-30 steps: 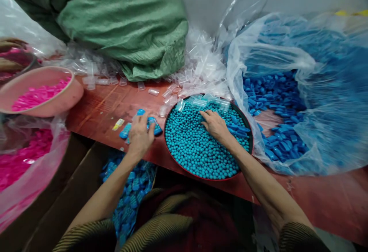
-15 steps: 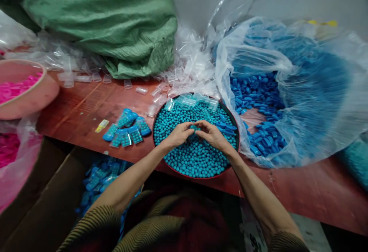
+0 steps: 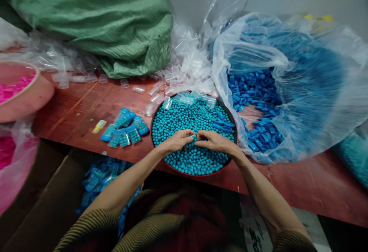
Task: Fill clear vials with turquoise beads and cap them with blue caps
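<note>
A round tray (image 3: pixel 194 174) full of small turquoise balls (image 3: pixel 201 159) sits at the table's front edge. Over the balls, my left hand (image 3: pixel 178 140) pinches what looks like a small clear plastic sleeve (image 3: pixel 193 137), partly hidden by the fingers. My right hand (image 3: pixel 213 141) is close beside it with fingers curled together; whether they hold a ball is too small to see. Several empty clear sleeves (image 3: pixel 186 99) lie on the balls along the tray's far side, and blue caps (image 3: pixel 222 123) rest at its right. Filled blue-capped packs (image 3: pixel 124 134) are grouped left of the tray.
A large clear bag (image 3: pixel 310 79) of blue caps opens at the right. Loose clear sleeves (image 3: pixel 186 62) pile up behind the tray beside a green sack (image 3: pixel 97 22). A pink basin (image 3: pixel 34 98) stands at the left; more packs (image 3: pixel 99 179) lie below the table edge.
Both hands have come slightly nearer to me over the balls, and their fingertips are a little farther apart. The whole view has shifted slightly.
</note>
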Demonstrator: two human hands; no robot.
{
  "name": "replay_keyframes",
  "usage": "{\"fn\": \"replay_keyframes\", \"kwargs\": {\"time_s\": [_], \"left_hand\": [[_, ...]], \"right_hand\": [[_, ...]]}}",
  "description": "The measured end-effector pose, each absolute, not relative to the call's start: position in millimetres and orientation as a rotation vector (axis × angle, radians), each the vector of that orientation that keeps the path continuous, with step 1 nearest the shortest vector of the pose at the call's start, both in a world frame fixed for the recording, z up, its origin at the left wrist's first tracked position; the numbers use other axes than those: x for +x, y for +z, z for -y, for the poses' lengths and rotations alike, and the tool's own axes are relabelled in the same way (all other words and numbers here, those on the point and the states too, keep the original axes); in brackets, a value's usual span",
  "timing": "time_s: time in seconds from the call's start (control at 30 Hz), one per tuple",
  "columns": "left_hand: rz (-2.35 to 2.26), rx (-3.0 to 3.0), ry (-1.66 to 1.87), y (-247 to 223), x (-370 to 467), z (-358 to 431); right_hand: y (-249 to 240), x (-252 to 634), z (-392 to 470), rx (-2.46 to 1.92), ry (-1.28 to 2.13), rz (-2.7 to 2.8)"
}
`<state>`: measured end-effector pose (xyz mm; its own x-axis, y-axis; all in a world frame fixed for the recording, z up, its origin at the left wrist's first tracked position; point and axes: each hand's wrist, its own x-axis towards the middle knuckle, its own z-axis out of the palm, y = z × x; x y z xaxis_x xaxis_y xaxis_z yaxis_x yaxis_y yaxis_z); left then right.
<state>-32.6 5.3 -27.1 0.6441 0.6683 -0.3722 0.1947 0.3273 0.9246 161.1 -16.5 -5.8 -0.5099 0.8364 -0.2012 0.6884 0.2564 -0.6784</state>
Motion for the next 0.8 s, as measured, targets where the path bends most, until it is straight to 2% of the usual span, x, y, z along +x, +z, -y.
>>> {"fn": "replay_keyframes", "kwargs": {"time_s": [0.17, 0.27, 0.5, 0.67, 0.8], "left_hand": [[-0.86, 1.122, 0.402, -27.0, -35.7, -5.3], [-0.808, 1.056, 0.421, -27.5, -37.5, -5.6], [-0.833, 1.028, 0.481, -30.1, -37.9, -5.1], [-0.901, 1.122, 0.549, -30.1, -35.1, -4.8], [-0.605, 0.892, 0.455, -23.9, -40.5, -5.5]], "right_hand": [[-2.5, 190.8, 28.9, -2.053, 0.135, 2.315], [-7.5, 204.3, 26.8, -2.317, -0.185, 2.24], [-14.3, 204.7, 21.2, -2.171, -0.263, 2.439], [-4.7, 201.9, 21.0, -1.869, 0.052, 2.557], [13.5, 196.0, 15.7, -1.731, 0.174, 2.72]]}}
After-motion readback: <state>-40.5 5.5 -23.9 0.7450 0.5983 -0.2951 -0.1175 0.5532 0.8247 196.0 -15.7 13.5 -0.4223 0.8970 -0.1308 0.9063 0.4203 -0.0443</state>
